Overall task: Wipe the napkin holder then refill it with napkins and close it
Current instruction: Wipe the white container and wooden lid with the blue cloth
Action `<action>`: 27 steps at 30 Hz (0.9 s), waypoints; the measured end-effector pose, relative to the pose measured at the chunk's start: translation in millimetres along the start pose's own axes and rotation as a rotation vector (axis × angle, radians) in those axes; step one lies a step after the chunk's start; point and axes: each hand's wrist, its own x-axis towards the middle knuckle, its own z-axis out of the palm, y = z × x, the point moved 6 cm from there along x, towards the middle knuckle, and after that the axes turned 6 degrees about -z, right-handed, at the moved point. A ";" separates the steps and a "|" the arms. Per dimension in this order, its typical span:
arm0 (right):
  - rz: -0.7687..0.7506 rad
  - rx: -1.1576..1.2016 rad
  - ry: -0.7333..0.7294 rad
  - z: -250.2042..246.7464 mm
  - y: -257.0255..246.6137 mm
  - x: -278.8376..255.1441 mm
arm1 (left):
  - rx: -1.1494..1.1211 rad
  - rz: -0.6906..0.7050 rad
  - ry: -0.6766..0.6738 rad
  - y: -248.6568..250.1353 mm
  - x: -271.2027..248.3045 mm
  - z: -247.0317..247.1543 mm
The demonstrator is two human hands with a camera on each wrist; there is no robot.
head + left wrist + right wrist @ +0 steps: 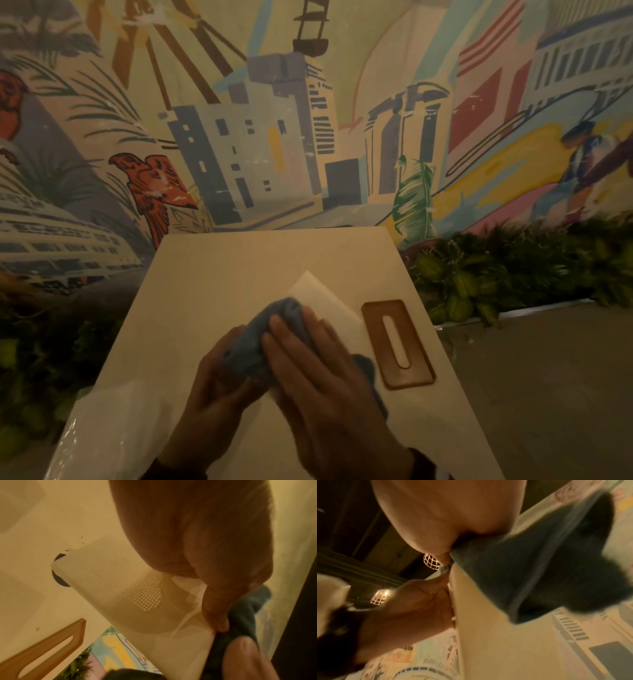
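Held tilted just left of wooden lid [419, 359]: napkin holder [130, 595], gripped at its edge by left hand [219, 387]. Right hand [318, 383] closed on blue cloth [263, 339], pressing it against holder wall.

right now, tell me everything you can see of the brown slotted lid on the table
The lid is a flat, brown rounded rectangle, wood or leather by its look, with a raised rim and one long slot down its middle. It lies flat on the pale table, off the napkin holder, just right of the right hand, long side running away from the person. No hand touches it; the blue cloth hangs close to its left edge, contact unclear.
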 end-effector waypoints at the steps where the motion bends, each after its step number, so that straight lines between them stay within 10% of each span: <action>1: 0.107 -0.005 0.015 -3.4 6.2 -2.5 | 0.037 -0.027 0.043 -4.4 -0.1 -7.3; 4: -0.492 0.138 0.003 -1.2 20.2 -35.4 | -0.100 -0.009 0.052 0.4 0.5 -12.2; 9: -0.221 0.193 0.149 -15.8 35.6 -14.2 | -0.109 0.021 0.008 -1.8 0.7 0.2; 16: -0.621 0.161 0.150 0.9 8.2 -46.8 | -0.049 -0.030 0.032 3.1 -8.1 0.9; 21: -0.256 0.314 0.135 -8.8 57.0 -23.3 | -0.088 0.062 0.017 -0.1 -6.4 -4.6; 25: -0.458 0.086 0.159 -9.2 5.7 -20.9 | -0.081 0.072 0.019 7.5 -5.9 8.5; 27: -0.273 0.052 0.080 8.9 -7.1 -11.3 | -0.051 0.039 0.069 8.0 -7.4 4.5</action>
